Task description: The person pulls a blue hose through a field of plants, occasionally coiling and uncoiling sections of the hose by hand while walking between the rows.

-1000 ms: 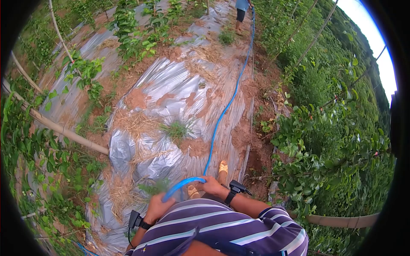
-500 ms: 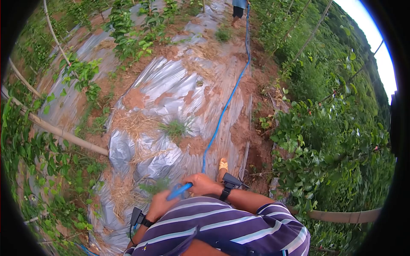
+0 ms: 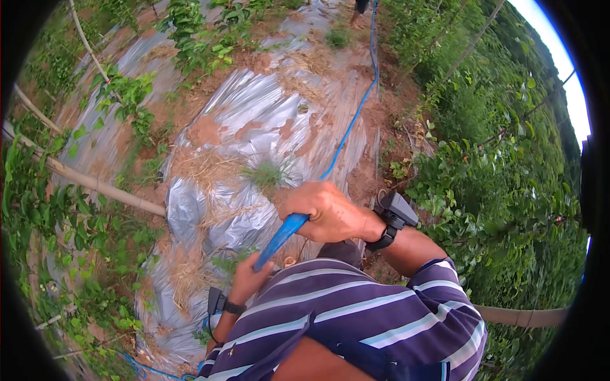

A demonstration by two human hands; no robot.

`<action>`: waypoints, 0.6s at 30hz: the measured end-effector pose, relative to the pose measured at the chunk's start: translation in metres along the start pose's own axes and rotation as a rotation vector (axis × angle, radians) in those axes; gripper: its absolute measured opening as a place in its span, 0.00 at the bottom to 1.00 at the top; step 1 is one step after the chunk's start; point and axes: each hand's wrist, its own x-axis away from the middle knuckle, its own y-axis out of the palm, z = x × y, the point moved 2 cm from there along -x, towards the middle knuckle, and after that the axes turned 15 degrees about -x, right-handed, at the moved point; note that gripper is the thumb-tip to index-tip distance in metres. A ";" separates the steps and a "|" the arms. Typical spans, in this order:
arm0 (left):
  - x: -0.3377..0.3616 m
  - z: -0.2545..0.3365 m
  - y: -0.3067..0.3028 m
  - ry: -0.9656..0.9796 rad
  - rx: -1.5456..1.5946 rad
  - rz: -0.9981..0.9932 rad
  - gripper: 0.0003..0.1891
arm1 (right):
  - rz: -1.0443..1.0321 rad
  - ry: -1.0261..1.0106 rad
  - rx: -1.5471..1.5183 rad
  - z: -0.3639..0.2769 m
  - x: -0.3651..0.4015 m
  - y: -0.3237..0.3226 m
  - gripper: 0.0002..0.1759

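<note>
Underfoot, a silver mulch sheet (image 3: pixel 254 120) covers the bed, and the blue hose (image 3: pixel 280 236) runs lengthwise over it, its long axis pointing from the person's chest away up the row. The right hand (image 3: pixel 327 213) has its grip clenched around the lifted hose; the left hand (image 3: pixel 250 279), nearer the chest, grasps the hose's near end.

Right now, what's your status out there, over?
Hands: right hand and left hand both grip the blue hose. Hose runs ahead over silver ground sheet. Nothing seen lying across it.
</note>
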 end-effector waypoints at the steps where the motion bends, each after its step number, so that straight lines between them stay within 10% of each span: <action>1: -0.003 -0.010 0.002 -0.011 0.047 -0.003 0.10 | -0.006 -0.001 0.001 -0.006 -0.006 -0.014 0.08; 10: -0.079 0.022 -0.019 -0.169 -0.029 0.317 0.13 | 0.296 0.294 0.001 0.077 -0.010 -0.152 0.08; 18: -0.268 0.210 -0.052 0.025 -0.205 0.438 0.11 | 0.531 0.402 0.041 0.207 0.028 -0.314 0.08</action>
